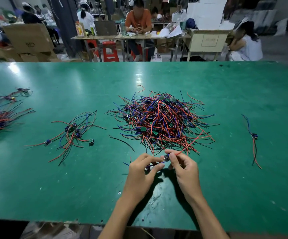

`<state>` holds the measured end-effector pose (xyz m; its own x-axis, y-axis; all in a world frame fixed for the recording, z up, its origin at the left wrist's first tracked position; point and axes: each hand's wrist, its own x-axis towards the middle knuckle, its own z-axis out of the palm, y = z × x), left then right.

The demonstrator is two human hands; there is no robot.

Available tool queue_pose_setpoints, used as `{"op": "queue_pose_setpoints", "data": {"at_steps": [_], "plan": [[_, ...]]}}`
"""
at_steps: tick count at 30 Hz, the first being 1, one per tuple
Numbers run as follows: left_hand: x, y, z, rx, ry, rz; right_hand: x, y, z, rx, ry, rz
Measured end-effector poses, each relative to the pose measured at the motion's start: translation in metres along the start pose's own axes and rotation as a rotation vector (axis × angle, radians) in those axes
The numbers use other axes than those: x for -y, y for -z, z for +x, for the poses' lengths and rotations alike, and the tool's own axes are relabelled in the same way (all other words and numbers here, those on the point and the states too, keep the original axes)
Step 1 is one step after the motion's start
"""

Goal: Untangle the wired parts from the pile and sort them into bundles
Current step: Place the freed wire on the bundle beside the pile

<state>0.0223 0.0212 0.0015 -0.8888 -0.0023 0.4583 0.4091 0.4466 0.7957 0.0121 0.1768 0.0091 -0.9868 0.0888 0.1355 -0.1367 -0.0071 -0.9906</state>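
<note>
Head view: wired part (166, 157) between both hands' grip.

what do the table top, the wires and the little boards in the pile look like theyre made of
Table top: looks like a green rubber or vinyl mat, semi-glossy; it mirrors ceiling lights and shows scuffs.
Wires: thin, flexible leads in red, blue and black, probably plastic-insulated; they curl loosely.
Boards: small flat green squares, likely circuit board laminate, too small to be sure.
</note>
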Motion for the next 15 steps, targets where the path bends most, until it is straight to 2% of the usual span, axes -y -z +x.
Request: {"op": "queue_pose_setpoints", "data": {"at_steps": [3, 6, 10, 15], "plan": [[0.002, -0.001, 0.000, 0.028, -0.002, 0.061, 0.003, 0.000, -0.002, 0.010, -0.048, 0.108], [0.000, 0.000, 0.001, -0.013, 0.000, 0.069, 0.005, -0.002, -0.004, 0.004, -0.048, 0.078], [0.003, 0.024, 0.014, -0.300, 0.048, 0.025, 0.008, -0.002, -0.005, 0.038, -0.056, 0.067], [0.038, 0.106, 0.049, -0.660, 0.154, 0.114, 0.010, -0.004, -0.005, 0.075, -0.084, 0.046]]}}
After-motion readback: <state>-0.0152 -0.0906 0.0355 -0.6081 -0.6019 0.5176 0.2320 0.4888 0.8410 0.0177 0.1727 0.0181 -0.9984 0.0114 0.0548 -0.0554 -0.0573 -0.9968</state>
